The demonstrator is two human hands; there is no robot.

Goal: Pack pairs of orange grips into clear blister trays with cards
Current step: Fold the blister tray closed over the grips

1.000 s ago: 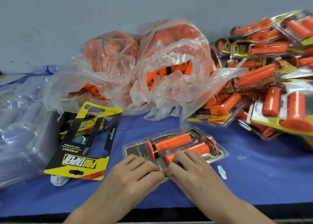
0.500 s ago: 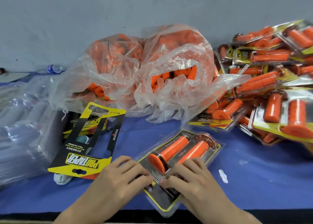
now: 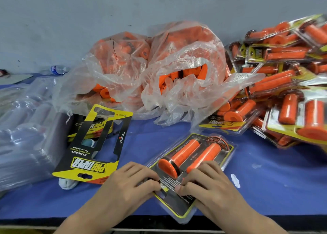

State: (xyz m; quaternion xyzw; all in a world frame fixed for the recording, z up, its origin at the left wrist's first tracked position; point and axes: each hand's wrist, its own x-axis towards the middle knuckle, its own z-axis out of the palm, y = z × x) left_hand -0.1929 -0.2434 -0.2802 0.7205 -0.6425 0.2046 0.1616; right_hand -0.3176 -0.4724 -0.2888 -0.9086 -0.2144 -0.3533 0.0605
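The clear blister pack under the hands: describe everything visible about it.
The clear plastic blister pack lies flat on the blue table cover, angled with its far end toward the right. Inside sit two orange ribbed grips side by side over a black card with yellow edging and an orange round label at the far end. The left hand and right hand press fingertips on its near half. Its near corner overhangs the table edge.

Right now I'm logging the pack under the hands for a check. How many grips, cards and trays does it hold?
Grips: 2
Card: 1
Tray: 1
Total: 4
Left hand and right hand press on its near end.
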